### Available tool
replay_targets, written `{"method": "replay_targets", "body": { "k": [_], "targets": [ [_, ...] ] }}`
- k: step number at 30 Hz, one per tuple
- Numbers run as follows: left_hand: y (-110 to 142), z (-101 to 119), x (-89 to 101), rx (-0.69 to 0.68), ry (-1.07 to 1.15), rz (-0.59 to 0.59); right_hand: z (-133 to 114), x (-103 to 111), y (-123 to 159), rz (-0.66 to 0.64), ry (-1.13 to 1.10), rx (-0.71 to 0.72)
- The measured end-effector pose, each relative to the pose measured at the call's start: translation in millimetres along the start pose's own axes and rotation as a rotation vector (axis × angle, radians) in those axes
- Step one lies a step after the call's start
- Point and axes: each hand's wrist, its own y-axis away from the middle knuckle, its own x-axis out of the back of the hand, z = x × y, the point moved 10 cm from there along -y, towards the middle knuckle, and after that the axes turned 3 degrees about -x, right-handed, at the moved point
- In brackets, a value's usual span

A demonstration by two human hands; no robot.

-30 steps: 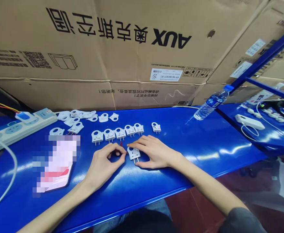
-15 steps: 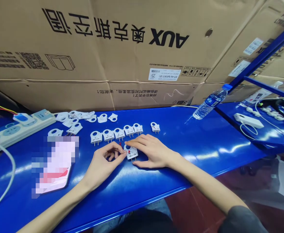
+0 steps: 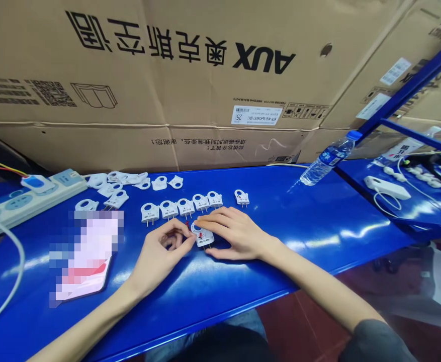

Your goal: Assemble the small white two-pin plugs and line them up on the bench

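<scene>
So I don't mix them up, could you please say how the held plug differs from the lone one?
The held plug is gripped by the right hand; the lone plug sits untouched. The held plug shows a bright red piece, the lone plug only a tiny dark mark. Both are white, with prongs.

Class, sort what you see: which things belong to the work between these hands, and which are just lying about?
Probably part of the work:
- pronged white piece at the right hand
- small red bit on it
- row of five similar pieces
- loose white parts

Apparently just lying about:
- water bottle
- pink slab, partly blurred
- power strip
</scene>
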Motion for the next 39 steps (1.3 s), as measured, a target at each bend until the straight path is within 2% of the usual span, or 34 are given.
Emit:
{"method": "replay_targets", "body": {
  "k": [15,23,29,34,39],
  "targets": [
    [4.8,17.1,-1.8,-0.109,-0.052,0.046,-6.0,6.6,0.2,0.088,0.014,0.031],
    [2.3,11.2,-3.9,-0.074,-0.098,0.015,-7.6,5.3,2.6,0.156,0.032,0.07],
    [2.8,7.2,-8.1,-0.027,-0.102,-0.032,-6.5,10.3,4.3,0.218,-0.038,0.046],
    [0.8,-0.3,-13.3,0.02,-0.036,-0.093,-6.8,4.1,5.6,0.204,-0.092,0.033],
    [-0.3,-0.3,-12.7,0.024,-0.015,-0.102,-4.7,3.3,6.8,0.211,-0.163,0.017]
  ]
}}
